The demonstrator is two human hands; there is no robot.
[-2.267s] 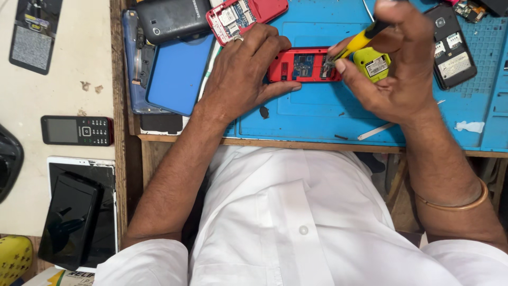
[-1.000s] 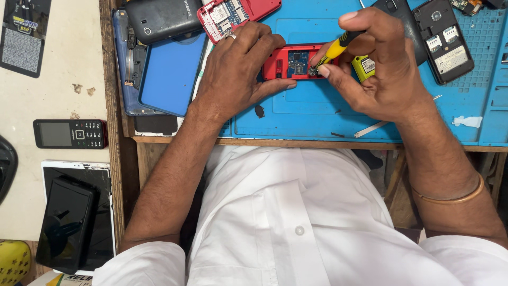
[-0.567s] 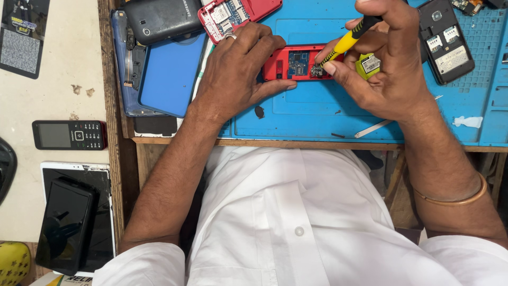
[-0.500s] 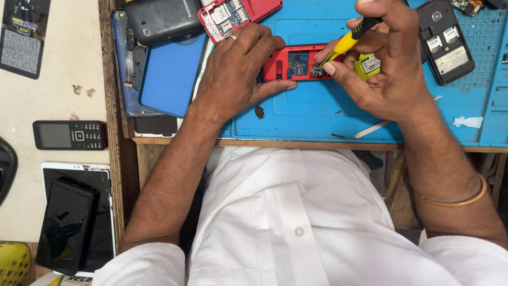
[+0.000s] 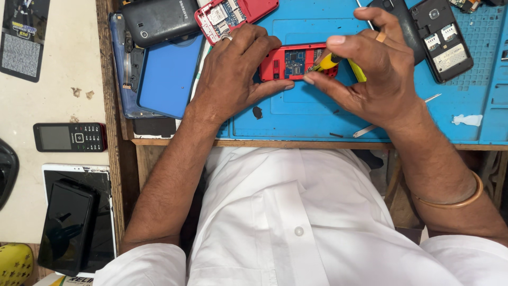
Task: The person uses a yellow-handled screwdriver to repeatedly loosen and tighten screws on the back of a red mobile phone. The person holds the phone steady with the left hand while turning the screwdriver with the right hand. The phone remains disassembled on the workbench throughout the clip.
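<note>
Red opened phone (image 5: 288,62) lies on the blue worktop mat (image 5: 317,114), pinned by the left hand (image 5: 233,79); the right hand (image 5: 373,79), grip closed on a yellow screwdriver (image 5: 328,62), hides its three o'clock end. Black phones (image 5: 442,39) lie at two o'clock.

keypad phone (image 5: 70,137): grey screen, left | black slab phone (image 5: 67,226): dark screen, on white tablet (image 5: 106,212)

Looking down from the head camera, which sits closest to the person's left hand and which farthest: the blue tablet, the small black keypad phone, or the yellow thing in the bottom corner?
From the left hand:
1. Blue tablet, just beside it on the bench.
2. Black keypad phone, off the bench, on the pale surface.
3. Yellow thing, bottom corner, farthest.
</note>
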